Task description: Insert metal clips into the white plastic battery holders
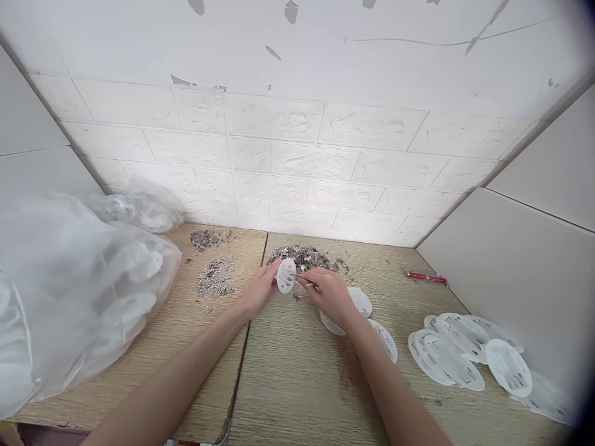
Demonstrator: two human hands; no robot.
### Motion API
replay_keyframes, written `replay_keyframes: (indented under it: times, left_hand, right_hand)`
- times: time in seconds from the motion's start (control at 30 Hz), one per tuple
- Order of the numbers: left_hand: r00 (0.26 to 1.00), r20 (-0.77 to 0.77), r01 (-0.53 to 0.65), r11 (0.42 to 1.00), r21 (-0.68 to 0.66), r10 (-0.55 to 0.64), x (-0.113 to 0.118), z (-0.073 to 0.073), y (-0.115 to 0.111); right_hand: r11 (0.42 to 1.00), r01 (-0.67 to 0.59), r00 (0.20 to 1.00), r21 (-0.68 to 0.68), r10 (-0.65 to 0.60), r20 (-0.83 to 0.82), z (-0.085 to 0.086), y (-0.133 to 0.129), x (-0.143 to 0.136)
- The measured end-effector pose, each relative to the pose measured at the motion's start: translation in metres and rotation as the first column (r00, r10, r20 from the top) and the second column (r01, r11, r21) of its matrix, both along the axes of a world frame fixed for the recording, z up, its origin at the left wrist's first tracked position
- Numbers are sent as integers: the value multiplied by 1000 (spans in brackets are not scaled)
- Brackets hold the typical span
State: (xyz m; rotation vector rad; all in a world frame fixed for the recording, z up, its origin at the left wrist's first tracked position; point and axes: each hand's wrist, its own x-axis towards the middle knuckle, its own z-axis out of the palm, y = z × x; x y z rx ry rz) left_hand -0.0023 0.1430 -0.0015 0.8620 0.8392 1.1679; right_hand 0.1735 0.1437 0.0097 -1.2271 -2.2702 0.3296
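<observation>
My left hand (261, 288) is closed on the edge of a white oval plastic disc (286, 276), held tilted up above the table. Small metal pieces and a tiny red mark show on the disc's face. At the disc's right edge, my right hand (328, 291) has its fingers pinched together. What sits in that pinch is too small to name. Just behind both hands lies a heap of small shiny metal parts (304, 255). Under and beside my right wrist are more white discs (360, 301), partly hidden by the arm.
Two piles of small metal parts (216, 277) lie on the left. A large clear plastic bag (88, 279) with white discs fills the left side. Overlapping discs (449, 359) spread across the right, and a red tool (426, 278) lies near the right panel. A white brick-patterned wall (302, 161) stands behind.
</observation>
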Motion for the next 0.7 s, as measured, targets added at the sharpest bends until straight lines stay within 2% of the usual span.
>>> replay_keyframes:
  times: [0.2,0.33,0.5,0.7]
  left_hand:
    - [996,-81,43,998,36,-40,0,5,-4]
    - [995,-93,25,999,45,-21,0,3,-3]
    - [1000,-22,4,1000,16,-4,0,-3,1]
    - [1000,-18,10,1000,4,-10,-1,-2,2]
  right_hand:
    - [1000,15,997,-17,-14,76,1,-1,-2]
    - [1000,5,992,6,-6,127,1,-1,-3]
    - [999,30,994,-25,-27,105,2,-2,-3]
    - [998,38,998,-57,-35,54,4,-3,-4]
